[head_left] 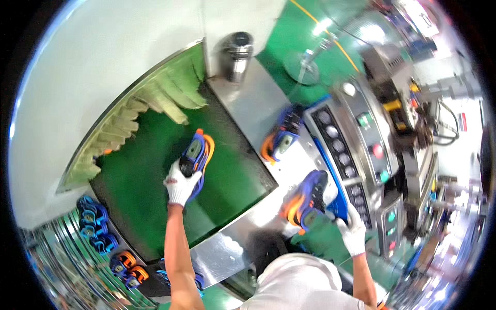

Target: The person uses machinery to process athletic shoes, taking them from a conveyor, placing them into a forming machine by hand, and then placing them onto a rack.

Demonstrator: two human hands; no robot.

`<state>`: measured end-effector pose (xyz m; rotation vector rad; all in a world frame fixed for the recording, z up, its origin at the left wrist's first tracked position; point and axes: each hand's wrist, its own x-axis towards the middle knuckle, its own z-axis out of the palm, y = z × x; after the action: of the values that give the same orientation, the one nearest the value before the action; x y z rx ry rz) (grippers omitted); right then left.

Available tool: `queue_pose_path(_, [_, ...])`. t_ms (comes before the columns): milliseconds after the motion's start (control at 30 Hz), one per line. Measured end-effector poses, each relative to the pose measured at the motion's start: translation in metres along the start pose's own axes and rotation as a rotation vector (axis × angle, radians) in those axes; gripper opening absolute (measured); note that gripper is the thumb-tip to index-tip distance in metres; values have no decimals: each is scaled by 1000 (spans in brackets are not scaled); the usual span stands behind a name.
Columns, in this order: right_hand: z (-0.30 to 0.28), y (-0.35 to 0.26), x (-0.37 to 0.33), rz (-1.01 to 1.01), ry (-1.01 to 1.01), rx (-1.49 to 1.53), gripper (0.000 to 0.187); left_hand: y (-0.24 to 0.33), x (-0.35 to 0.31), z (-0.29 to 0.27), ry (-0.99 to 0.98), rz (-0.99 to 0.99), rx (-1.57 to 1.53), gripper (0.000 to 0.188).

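White work gloves cover both my hands. My left hand [182, 185] is closed round the heel end of a blue and orange sneaker [195, 155] on a green conveyor belt [150, 175]. Its toe points away from me, toward the strip curtain. To the right, my right hand [353, 232] hovers by the blue edge of a machine panel, thumb and fingers apart, with nothing visible in it. Nearest to it is a second sneaker [308, 200], blurred, on the metal ledge. Another sneaker [281, 135] stands farther up that ledge, leaning against the panel.
A pale green strip curtain [150, 108] hangs over a white housing's opening at the belt's far end. A steel flask [238, 57] stands on the metal ledge. Control panels with dials and buttons [338, 139] line the right. More shoes [95, 222] sit beside a rack at lower left.
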<state>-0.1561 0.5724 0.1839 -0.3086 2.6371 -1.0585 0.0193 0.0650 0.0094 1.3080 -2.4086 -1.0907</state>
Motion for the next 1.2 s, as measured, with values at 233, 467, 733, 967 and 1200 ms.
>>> queue_pose_path(233, [-4, -84, 16, -749, -382, -130, 79, 159, -150, -5, -486, 342, 146, 61])
queue_pose_path(467, [-60, -46, 64, -638, -662, -116, 59, 392, -163, 11, -900, 1041, 350, 53])
queue_pose_path(733, [-196, 117, 24, 191, -433, 737, 63, 575, -169, 85, -169, 1349, -202, 54])
queue_pose_path(967, [-240, 155, 0, 83, -192, 1870, 76, 628, -105, 191, -122, 1244, 39, 44])
queue_pose_path(1200, [-242, 171, 17, -163, -125, 2073, 76, 683, -46, 280, -177, 1363, 80, 46])
